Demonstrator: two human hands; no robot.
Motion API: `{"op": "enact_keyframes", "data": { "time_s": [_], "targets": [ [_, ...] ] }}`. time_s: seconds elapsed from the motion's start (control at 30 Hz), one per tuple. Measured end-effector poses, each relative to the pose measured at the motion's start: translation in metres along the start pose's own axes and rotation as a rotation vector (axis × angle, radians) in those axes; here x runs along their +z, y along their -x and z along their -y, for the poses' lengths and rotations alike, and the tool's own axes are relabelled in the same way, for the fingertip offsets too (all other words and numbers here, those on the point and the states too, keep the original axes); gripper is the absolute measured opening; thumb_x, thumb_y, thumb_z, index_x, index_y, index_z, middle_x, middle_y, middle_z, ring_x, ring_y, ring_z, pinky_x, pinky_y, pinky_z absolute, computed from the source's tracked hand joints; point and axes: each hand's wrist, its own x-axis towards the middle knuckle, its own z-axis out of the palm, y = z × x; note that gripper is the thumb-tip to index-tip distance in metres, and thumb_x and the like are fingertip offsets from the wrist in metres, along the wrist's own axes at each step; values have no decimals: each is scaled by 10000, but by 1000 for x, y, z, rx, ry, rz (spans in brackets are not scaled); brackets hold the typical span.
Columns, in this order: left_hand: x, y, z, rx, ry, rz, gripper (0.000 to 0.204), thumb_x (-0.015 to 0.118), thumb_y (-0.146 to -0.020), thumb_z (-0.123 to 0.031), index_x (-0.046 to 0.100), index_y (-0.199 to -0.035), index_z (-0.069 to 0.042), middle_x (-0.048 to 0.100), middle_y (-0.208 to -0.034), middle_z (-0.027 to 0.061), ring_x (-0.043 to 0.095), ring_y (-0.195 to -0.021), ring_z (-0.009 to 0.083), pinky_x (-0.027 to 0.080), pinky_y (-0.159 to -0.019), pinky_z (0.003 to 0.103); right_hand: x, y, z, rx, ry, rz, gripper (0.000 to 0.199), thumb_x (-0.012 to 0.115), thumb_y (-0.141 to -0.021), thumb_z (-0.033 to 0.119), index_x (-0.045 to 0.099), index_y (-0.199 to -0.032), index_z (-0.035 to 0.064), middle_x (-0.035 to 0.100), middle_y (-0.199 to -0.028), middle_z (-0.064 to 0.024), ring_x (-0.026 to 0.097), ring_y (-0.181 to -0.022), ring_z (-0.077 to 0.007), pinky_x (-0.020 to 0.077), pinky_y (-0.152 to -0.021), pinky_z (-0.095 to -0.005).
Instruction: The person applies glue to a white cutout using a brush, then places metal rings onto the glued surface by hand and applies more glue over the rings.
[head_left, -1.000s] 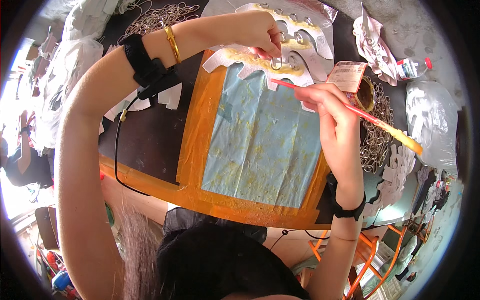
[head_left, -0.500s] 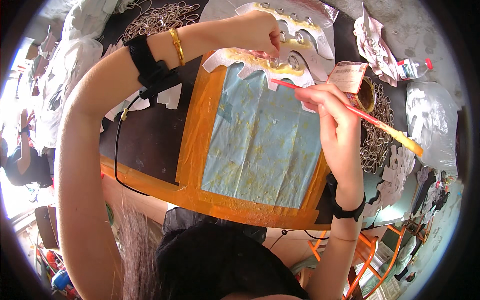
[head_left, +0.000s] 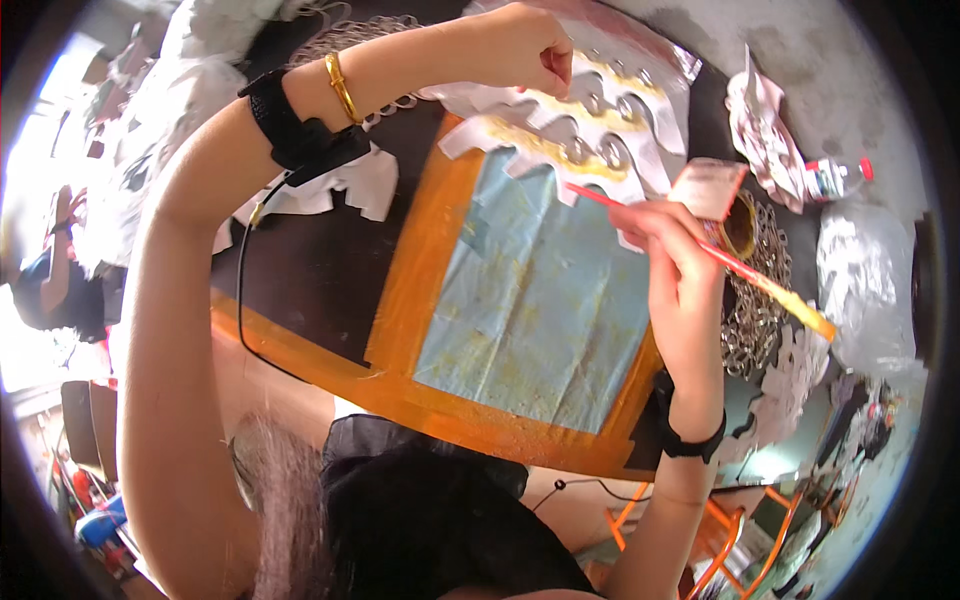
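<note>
My left hand [head_left: 545,55] is curled closed above the far white cut pieces; whatever its fingers may hold is hidden. My right hand [head_left: 675,245] grips a brush [head_left: 745,270], its thin red handle pointing toward the pieces and its yellow-coated end sticking out to the right. Under the handle tip lies the nearest white scalloped piece [head_left: 533,158], its upper edge smeared with yellow paste. Two metal rings [head_left: 613,152] sit in that paste. Behind it, more white pieces [head_left: 655,110] bear paste and rings. A pale blue sheet [head_left: 535,290] lies in front of them.
Orange tape [head_left: 400,270] borders the sheet. Beside my right hand are an open pot [head_left: 738,228] of yellowish paste and a heap of metal rings [head_left: 755,325]. A clear plastic bag [head_left: 865,280] and a red-capped bottle [head_left: 828,180] stand at right. White pieces [head_left: 365,185] lie left.
My left hand has lifted off the nearest piece and moved away over the pieces behind. My right hand still holds the brush in nearly the same pose. The whole view has shifted slightly.
</note>
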Motion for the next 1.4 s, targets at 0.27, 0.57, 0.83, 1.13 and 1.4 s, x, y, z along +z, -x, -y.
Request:
{"op": "enact_keyframes", "data": {
  "time_s": [0.27,0.57,0.83,1.13,1.4],
  "targets": [
    [-59,71,59,33,-362,31,148,706,-714,-134,646,-800,-29,622,-730,81,609,-682,198,489,-642,323,2,1,2,-3,-11,-4,209,402,-947,-71,602,-1010,-67,608,-972,-113,639,-915,-201,528,-837,-309],
    [-22,104,61,-142,-361,119,190,680,-762,-74,633,-940,-23,607,-886,122,602,-862,282,488,-772,372,6,0,4,-67,-54,-78,231,431,-889,-113,631,-986,-48,626,-974,-119,645,-891,-213,532,-817,-315],
    [-20,109,65,-77,-352,102,202,683,-750,-56,559,-902,-10,585,-903,133,585,-913,298,477,-769,387,1,-5,17,-97,-105,-141,226,421,-897,-111,631,-967,-65,633,-972,-127,659,-919,-209,544,-821,-319],
    [-46,106,35,-9,-211,-59,42,598,-799,-37,578,-829,-17,608,-728,91,578,-667,205,468,-635,329,19,-22,7,-220,-85,-22,272,451,-852,-141,643,-998,-13,624,-1005,-92,621,-870,-175,490,-760,-261],
    [-31,58,-16,5,-27,78,126,626,-813,-97,646,-885,5,625,-713,57,586,-643,132,485,-625,276,32,-23,1,-214,11,21,313,459,-835,-145,651,-1009,30,610,-977,-84,606,-804,-187,460,-699,-255]
  ]
}}
